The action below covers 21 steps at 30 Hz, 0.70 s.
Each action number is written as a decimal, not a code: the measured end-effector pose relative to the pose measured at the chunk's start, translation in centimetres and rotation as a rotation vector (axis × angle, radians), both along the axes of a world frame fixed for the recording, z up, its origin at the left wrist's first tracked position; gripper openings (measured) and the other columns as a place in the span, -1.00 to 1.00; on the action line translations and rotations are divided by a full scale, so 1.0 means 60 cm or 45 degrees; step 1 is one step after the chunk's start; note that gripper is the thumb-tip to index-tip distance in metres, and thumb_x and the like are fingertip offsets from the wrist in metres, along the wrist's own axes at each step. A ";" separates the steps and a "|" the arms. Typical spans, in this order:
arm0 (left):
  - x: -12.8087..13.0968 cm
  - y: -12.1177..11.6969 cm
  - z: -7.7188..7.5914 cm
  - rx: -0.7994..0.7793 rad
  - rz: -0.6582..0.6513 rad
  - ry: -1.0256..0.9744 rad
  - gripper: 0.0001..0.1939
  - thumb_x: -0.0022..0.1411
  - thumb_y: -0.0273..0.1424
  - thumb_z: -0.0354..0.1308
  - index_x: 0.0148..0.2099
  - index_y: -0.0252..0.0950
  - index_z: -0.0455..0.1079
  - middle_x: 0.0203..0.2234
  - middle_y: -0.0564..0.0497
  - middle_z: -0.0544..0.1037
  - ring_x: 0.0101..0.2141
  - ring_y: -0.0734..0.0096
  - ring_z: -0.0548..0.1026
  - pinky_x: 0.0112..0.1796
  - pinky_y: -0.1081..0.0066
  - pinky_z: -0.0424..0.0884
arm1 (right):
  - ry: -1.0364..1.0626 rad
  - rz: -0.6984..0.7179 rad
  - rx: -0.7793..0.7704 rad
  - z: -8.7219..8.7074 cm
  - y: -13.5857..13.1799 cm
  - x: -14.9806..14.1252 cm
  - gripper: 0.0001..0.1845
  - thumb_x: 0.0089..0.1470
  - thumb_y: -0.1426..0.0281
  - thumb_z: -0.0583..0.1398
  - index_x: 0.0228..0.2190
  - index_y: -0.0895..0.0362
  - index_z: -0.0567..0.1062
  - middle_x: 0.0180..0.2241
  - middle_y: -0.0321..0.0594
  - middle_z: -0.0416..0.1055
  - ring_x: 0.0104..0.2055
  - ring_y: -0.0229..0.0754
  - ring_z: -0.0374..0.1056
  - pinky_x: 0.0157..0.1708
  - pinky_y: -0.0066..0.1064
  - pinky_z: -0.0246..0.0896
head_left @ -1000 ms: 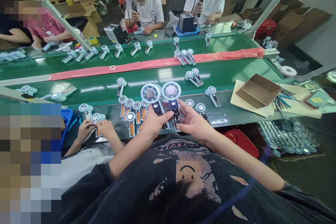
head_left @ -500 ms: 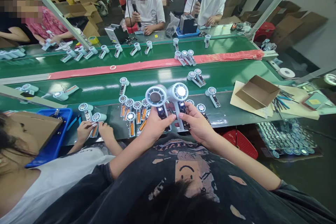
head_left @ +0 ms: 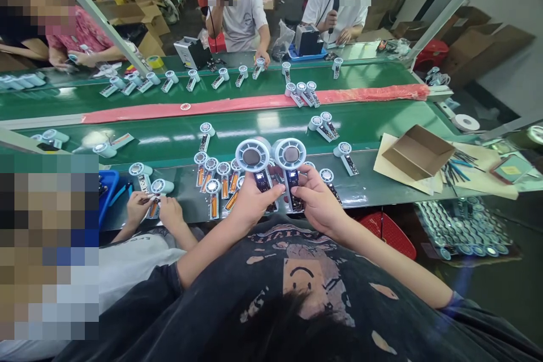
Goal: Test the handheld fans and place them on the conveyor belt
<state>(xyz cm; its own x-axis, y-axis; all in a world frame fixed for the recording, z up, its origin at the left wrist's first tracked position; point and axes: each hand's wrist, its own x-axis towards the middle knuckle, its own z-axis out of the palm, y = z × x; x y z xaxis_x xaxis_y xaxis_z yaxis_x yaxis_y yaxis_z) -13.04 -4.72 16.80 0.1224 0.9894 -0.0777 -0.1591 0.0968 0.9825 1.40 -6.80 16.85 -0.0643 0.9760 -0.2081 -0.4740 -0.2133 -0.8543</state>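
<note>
Two light-blue handheld fans are held upright side by side in front of my chest. My left hand (head_left: 254, 199) is closed round the handle of the left handheld fan (head_left: 253, 155), thumb against its bare circuit board. Around the handle of the right handheld fan (head_left: 291, 154) my right hand (head_left: 319, 198) is closed, its thumb on the dark board. Both round heads face me with grey centres. Behind and left of my hands, several opened fans (head_left: 214, 198) with orange parts in their handles lie on the bench (head_left: 178, 203).
A green conveyor belt (head_left: 169, 141) runs across, with fans on it and a red strip (head_left: 237, 103) behind. At right an open cardboard box (head_left: 418, 150) sits near dark cut strips. A co-worker's hands (head_left: 167, 212) work on a fan at left; other people sit opposite.
The right fan has turned slightly, and its centre now looks grey instead of bright white. Across the belt, a co-worker's hand has reached forward to a fan.
</note>
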 end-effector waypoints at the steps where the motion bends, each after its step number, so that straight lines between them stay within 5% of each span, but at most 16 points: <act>1: -0.001 0.000 -0.001 -0.001 0.001 -0.007 -0.34 -0.09 -0.32 0.43 0.07 -0.23 0.30 -0.13 -0.06 0.59 -0.11 0.17 0.55 0.01 0.13 0.42 | -0.001 -0.002 0.004 0.000 0.000 0.000 -0.48 -0.23 0.45 0.30 -0.15 -0.02 0.34 -0.29 -0.38 0.51 -0.23 -0.14 0.44 -0.18 -0.27 0.34; 8: -0.003 0.003 -0.003 -0.157 -0.021 -0.171 -0.58 -0.03 -0.27 0.25 -0.09 -0.21 0.29 -0.40 0.06 0.55 -0.31 0.21 0.55 -0.19 0.16 0.50 | 0.106 -0.016 -0.098 -0.003 0.003 0.000 -0.53 -0.14 0.26 0.36 -0.15 -0.02 0.36 -0.33 -0.36 0.51 -0.18 -0.05 0.47 -0.13 -0.15 0.39; 12: 0.000 0.001 0.004 -0.289 -0.063 -0.345 -0.58 -0.10 -0.34 0.12 -0.10 -0.19 0.30 -0.40 0.05 0.56 -0.25 0.11 0.59 -0.17 0.08 0.53 | 0.118 -0.031 -0.088 -0.009 0.005 0.002 -0.52 -0.16 0.28 0.40 -0.20 -0.02 0.34 -0.32 -0.36 0.51 -0.18 -0.04 0.48 -0.14 -0.12 0.42; 21: -0.015 0.002 0.014 -0.251 -0.175 -0.338 -0.59 -0.07 -0.38 0.28 -0.10 -0.24 0.39 -0.37 0.00 0.62 -0.25 0.14 0.61 -0.09 0.09 0.51 | 0.160 -0.014 -0.021 -0.012 0.006 0.007 -0.46 -0.17 0.40 0.39 -0.11 -0.04 0.38 -0.17 -0.31 0.54 -0.10 -0.04 0.50 -0.14 -0.12 0.48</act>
<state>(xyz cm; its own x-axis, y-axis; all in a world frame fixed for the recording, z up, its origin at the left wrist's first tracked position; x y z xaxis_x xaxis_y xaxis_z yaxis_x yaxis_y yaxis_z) -13.96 -4.58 17.64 0.2949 0.9315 -0.2129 -0.3783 0.3184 0.8692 1.85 -6.43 16.16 -0.0804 0.9732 -0.2152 -0.5796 -0.2213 -0.7842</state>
